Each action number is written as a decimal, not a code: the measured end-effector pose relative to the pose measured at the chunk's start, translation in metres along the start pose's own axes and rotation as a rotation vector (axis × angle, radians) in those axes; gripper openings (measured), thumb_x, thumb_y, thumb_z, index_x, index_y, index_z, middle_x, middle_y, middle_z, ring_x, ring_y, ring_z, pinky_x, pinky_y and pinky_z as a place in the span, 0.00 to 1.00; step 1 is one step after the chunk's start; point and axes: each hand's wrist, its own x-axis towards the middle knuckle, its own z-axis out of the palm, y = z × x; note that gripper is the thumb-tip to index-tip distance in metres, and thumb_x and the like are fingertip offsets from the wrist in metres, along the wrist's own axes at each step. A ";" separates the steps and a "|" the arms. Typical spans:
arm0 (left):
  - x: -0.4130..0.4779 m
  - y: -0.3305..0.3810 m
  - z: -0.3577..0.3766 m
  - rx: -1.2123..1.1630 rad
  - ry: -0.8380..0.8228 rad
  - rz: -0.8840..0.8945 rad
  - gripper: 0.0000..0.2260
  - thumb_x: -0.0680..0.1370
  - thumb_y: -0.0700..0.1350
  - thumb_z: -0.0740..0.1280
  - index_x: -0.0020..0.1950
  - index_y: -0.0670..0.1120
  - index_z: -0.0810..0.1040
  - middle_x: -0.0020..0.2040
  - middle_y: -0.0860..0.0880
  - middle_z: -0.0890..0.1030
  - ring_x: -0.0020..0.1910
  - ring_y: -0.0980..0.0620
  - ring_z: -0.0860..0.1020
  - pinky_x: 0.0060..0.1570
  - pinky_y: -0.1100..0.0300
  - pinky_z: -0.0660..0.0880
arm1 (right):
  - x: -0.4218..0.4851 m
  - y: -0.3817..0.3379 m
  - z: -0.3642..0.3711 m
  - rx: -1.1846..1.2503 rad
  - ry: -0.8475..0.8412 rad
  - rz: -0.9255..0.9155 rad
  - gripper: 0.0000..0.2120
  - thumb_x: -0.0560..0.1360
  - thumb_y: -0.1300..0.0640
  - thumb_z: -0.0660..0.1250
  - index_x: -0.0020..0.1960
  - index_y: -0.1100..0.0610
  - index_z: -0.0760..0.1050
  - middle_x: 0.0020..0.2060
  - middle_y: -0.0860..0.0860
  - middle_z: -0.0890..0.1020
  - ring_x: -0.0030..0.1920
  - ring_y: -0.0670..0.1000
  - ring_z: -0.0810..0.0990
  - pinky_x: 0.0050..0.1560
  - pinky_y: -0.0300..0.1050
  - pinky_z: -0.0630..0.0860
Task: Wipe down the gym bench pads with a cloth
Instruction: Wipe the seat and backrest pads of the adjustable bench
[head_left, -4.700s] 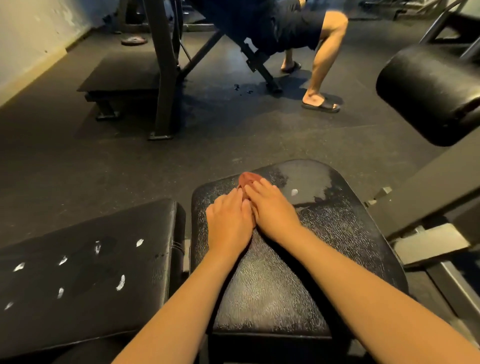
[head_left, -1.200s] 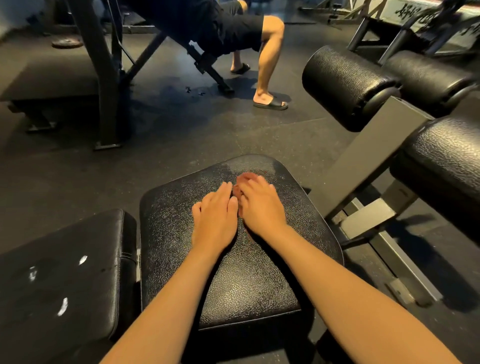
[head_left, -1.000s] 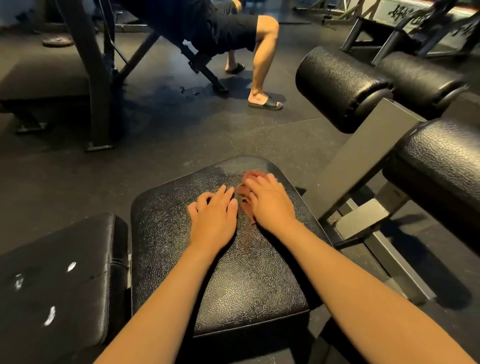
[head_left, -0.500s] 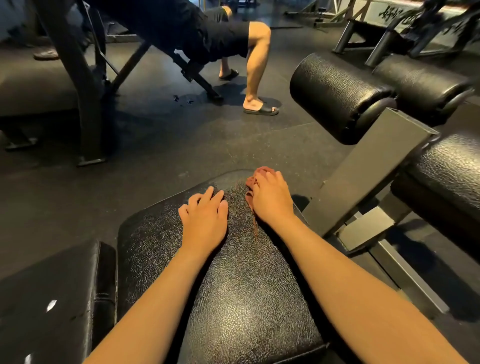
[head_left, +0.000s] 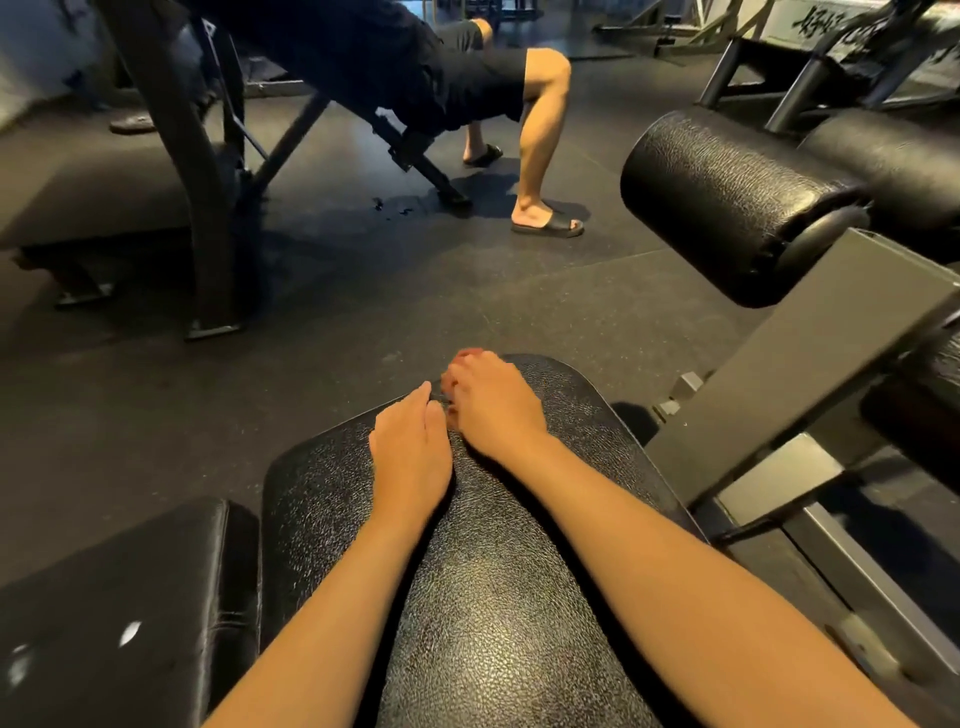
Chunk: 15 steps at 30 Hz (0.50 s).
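Observation:
A black textured seat pad (head_left: 493, 597) lies under both my forearms. My right hand (head_left: 496, 405) is at the pad's far edge, fingers bent over a small reddish cloth (head_left: 460, 357). Only a sliver of the cloth shows at my fingertips and beside my thumb; the rest is hidden under the hand. My left hand (head_left: 410, 452) rests flat on the pad just left of the right hand, its fingers straight and its fingertips close to the cloth. A second black pad (head_left: 130, 597) with small white scuffs adjoins the seat on the left.
A black roller pad (head_left: 727, 202) on a grey metal arm (head_left: 810, 353) stands close on the right, with another pad (head_left: 924, 415) below it. Ahead, a person's leg (head_left: 540, 156) in a sandal is by an inclined bench. A dark steel upright (head_left: 192, 182) stands far left on rubber flooring.
Both hands have slid with the cloth toward the seat pad's far edge. My left hand moved back against the right one, and my view shifted right and closer to the roller pad.

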 end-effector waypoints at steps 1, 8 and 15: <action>-0.001 -0.001 -0.002 -0.107 0.021 0.017 0.14 0.82 0.43 0.54 0.53 0.52 0.79 0.50 0.50 0.83 0.51 0.47 0.78 0.55 0.46 0.74 | -0.001 -0.013 0.004 0.071 -0.051 -0.056 0.07 0.77 0.51 0.61 0.50 0.49 0.78 0.58 0.48 0.79 0.63 0.51 0.74 0.60 0.51 0.74; -0.006 -0.002 -0.001 0.139 -0.033 0.067 0.12 0.82 0.46 0.54 0.53 0.50 0.77 0.49 0.49 0.81 0.52 0.44 0.76 0.54 0.46 0.72 | -0.011 0.018 -0.015 0.002 -0.059 -0.068 0.13 0.78 0.51 0.60 0.58 0.53 0.79 0.58 0.50 0.80 0.59 0.55 0.75 0.59 0.54 0.73; -0.004 0.013 0.011 0.209 -0.037 -0.020 0.12 0.82 0.49 0.51 0.51 0.52 0.75 0.49 0.51 0.79 0.56 0.43 0.76 0.57 0.44 0.70 | -0.041 0.014 -0.011 0.099 -0.008 -0.122 0.18 0.79 0.51 0.56 0.63 0.54 0.79 0.66 0.50 0.78 0.70 0.53 0.70 0.69 0.52 0.66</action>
